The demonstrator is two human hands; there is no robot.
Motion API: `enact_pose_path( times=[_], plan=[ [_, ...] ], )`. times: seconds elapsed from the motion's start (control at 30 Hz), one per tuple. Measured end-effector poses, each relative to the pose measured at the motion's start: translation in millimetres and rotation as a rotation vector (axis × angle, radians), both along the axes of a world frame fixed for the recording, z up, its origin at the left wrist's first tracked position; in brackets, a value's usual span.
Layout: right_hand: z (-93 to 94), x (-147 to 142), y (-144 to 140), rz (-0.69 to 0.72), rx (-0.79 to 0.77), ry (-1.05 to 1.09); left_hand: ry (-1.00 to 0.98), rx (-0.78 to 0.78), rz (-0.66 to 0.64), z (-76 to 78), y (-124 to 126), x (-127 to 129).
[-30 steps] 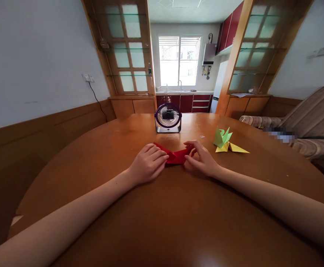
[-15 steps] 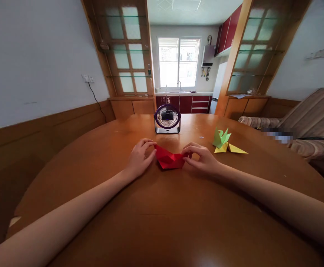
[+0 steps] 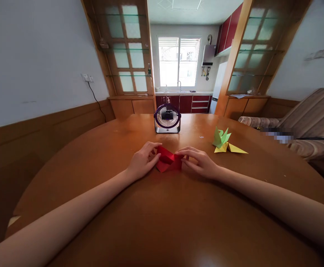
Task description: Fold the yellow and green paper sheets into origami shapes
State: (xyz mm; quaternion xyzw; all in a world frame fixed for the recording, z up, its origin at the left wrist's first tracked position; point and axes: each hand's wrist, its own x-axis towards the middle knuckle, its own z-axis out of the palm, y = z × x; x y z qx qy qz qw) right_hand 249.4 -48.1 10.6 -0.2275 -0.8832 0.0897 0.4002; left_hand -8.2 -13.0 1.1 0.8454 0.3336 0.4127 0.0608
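A partly folded piece of red origami paper (image 3: 169, 161) rests on the brown table between my two hands, its layers spread into a shallow pocket. My left hand (image 3: 144, 159) holds its left corner between thumb and fingers. At the opposite end, my right hand (image 3: 199, 162) has thumb and fingers closed on the right corner. The fingertips hide parts of both corners. Off to the right stand a green origami crane (image 3: 221, 137) and a yellow folded paper piece (image 3: 234, 148), the green one overlapping the yellow.
A small purple fan (image 3: 167, 118) stands on the table (image 3: 151, 222) beyond the red paper. Past the table's right edge is a striped sofa (image 3: 314, 115). Wooden cabinets with glass shelves flank the opening to a kitchen with a window.
Both hands have drawn slightly closer together. The red paper has narrowed, and its layers have opened more in the middle.
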Motion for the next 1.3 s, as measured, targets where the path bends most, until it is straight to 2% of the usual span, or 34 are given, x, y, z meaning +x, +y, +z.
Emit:
enact_pose_path(
  times=[0.27, 0.63, 0.97, 1.3],
  plan=[
    [11.5, 8, 7, -0.066, -0.09, 0.085, -0.2, -0.127, 0.027, -1.7, 8, -1],
    [54.8, 41, 14, -0.067, -0.09, -0.033, -0.226, -0.136, 0.056, -1.9, 9, -1],
    [82.5, 71, 19, -0.319, -0.074, -0.183, -0.213, -0.119, 0.048, 0.1, 8, 0],
    [91.9, 92, 27, -0.584, 0.127, -0.546, -0.182, -0.118, 0.037, -2.8, 11, -2]
  ],
)
